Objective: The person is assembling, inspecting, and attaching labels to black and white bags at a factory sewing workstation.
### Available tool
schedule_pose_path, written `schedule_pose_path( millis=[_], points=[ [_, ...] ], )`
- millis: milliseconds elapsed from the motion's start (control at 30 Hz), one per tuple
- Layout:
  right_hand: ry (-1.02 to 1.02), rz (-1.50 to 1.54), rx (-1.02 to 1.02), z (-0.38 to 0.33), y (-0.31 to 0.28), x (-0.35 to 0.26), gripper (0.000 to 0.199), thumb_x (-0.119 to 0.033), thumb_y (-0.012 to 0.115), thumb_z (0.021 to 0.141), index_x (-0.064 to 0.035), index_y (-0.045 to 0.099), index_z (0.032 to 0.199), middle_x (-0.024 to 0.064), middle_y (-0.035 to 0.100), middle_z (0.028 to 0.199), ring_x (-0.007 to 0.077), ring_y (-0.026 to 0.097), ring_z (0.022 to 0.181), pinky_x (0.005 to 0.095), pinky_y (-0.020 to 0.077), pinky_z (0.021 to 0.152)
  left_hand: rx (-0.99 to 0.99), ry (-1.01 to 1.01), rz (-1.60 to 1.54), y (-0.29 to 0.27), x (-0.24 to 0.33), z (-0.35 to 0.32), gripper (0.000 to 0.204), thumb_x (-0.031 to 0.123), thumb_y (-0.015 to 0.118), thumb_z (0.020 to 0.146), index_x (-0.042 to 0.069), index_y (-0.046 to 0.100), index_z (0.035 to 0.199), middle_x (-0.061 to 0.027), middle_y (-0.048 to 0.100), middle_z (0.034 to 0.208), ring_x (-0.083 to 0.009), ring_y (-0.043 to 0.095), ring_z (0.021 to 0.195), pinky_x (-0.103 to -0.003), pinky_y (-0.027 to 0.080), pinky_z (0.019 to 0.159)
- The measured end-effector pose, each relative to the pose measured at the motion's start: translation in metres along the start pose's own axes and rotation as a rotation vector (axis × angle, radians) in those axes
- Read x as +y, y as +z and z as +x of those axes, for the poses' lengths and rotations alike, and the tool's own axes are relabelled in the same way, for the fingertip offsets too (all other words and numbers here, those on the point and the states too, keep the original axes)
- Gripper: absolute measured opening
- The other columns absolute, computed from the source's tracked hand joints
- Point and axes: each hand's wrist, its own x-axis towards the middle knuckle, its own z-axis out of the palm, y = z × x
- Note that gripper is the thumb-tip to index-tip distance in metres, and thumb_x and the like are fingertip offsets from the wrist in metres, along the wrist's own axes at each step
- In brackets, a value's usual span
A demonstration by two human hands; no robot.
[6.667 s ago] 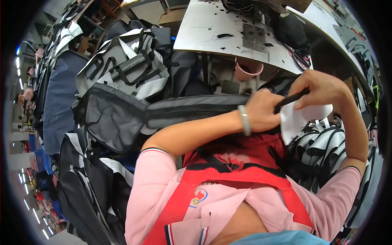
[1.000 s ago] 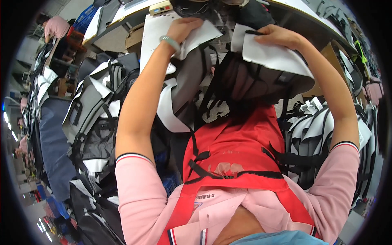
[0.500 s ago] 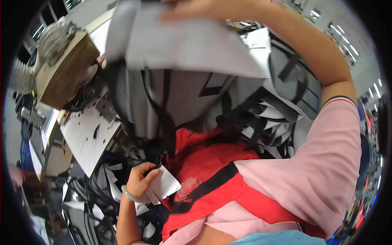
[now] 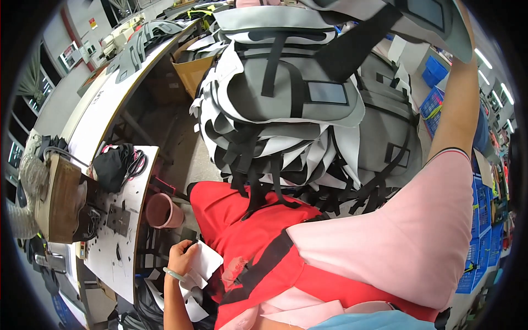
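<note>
1. My left hand (image 4: 183, 257) is low, at seven o'clock, its forearm rising almost straight from the lower edge, with a pale bangle (image 4: 175, 274) around the wrist.
2. The fingers of that hand are curled in and the thumb is laid over them, the gap all but closed; they have hold of the edge of a white piece (image 4: 208, 260), which sticks out toward three o'clock from my grip, beside my red apron (image 4: 231, 212).
3. My right forearm (image 4: 461, 104) is raised high, between two and three o'clock, running steeply up from the pink sleeve (image 4: 396, 231).
4. It ends behind a grey panel (image 4: 423, 33) with a dark-framed window, between one and two o'clock — the right hand itself is hidden, so I can't tell how far its fingers are open or what they grip.
5. A broad black strap (image 4: 360, 47) slants down from that panel across the heap of grey pieces (image 4: 319, 113), toward one o'clock.
6. At eight o'clock stand the pink bin (image 4: 164, 212) and, just beyond it, the white table (image 4: 110, 264) strewn with dark scraps.
7. Blue crates (image 4: 476, 242) stand near four o'clock.
</note>
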Motion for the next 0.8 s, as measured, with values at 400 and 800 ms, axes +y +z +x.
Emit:
schedule_pose_path(
  millis=[400,800],
  points=[
    [0.814,-0.558,0.101,0.055,-0.284,0.294,0.047,-0.01,0.061,0.081,-0.0067,0.055,0.127,0.0161,0.062,0.118,0.0322,0.06,0.104,0.0435,0.0478,0.089,0.005,-0.113,0.133,0.014,0.03,0.01,0.027,0.021,0.064,0.085,-0.005,0.063,0.088,-0.0031,0.06,0.069,-0.0088,0.052,0.066,-0.029,0.045,0.059],
    [-0.075,-2.121,-0.809,0.187,-0.142,0.317,0.057,-0.04,0.046,0.094,-0.0007,0.048,0.135,0.0227,0.042,0.143,0.035,0.04,0.132,0.0438,0.0285,0.113,0.091,0.018,0.401,0.023,0.037,0.033,0.028,0.028,0.06,0.087,0.001,0.067,0.092,-0.0217,0.065,0.087,-0.038,0.062,0.082,-0.044,0.048,0.073]
  ],
)
